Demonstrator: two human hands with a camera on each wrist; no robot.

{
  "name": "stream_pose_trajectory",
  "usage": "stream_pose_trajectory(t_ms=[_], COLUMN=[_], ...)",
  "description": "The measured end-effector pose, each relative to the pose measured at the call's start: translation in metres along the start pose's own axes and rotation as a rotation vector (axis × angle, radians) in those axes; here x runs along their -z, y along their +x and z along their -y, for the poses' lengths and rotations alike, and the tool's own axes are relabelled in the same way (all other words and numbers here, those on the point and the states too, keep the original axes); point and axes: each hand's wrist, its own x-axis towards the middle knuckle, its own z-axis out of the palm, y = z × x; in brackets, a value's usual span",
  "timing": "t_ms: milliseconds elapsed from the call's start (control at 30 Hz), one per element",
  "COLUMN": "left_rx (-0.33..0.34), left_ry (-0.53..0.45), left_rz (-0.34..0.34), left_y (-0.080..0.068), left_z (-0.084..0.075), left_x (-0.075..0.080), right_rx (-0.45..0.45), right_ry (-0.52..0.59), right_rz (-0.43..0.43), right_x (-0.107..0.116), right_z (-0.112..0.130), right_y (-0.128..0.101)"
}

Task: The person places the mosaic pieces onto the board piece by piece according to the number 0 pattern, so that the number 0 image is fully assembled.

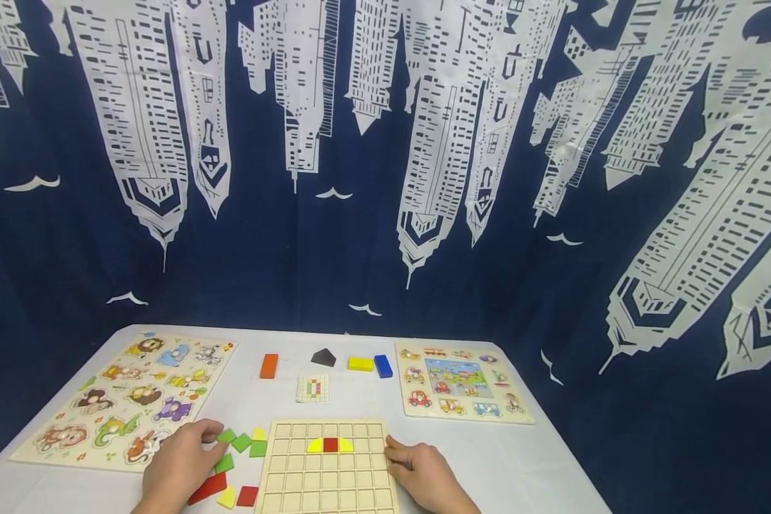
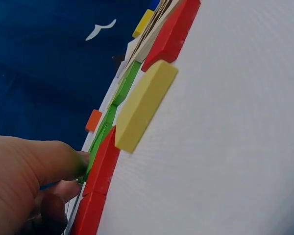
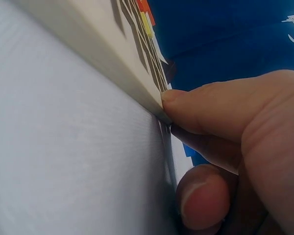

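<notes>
A wooden grid board [image 1: 328, 480] lies on the table with a red square tile [image 1: 330, 445] between two yellow quarter-round tiles [image 1: 315, 445] in one upper row. My right hand [image 1: 424, 472] grips its right edge, the thumb on top in the right wrist view. Left of the board, my left hand [image 1: 183, 460] pinches a green tile [image 1: 225, 436] by its near edge; its fingertips partly hide the contact. Around it lie more green tiles [image 1: 240, 443], red tiles [image 1: 208, 487] and yellow quarter-rounds [image 1: 227, 497]. A thick yellow tile [image 2: 147, 105] shows closest in the left wrist view.
A small pattern card [image 1: 313, 388] lies behind the board. Further back are an orange block [image 1: 269, 366], a dark block [image 1: 324, 357], a yellow block [image 1: 360, 364] and a blue block [image 1: 383, 366]. An animal puzzle [image 1: 128, 400] lies left, a vehicle puzzle [image 1: 465, 410] right.
</notes>
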Motion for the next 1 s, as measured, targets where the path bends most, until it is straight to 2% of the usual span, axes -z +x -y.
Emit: stream_pose_trajectory(t_ms=[733,1000], left_rx=[-0.027,-0.024], left_ry=[0.021,0.021], left_rz=[-0.019,-0.027], left_y=[-0.0014,-0.0018], left_z=[-0.0008,-0.0006], left_x=[-0.0001,-0.0003], right_rx=[-0.012,0.022], right_ry=[-0.093,-0.096], right_rz=[-0.032,-0.045], right_x=[-0.0013,-0.0008], right_z=[0.0060,0.0038], right_y=[0.0002,-0.0014])
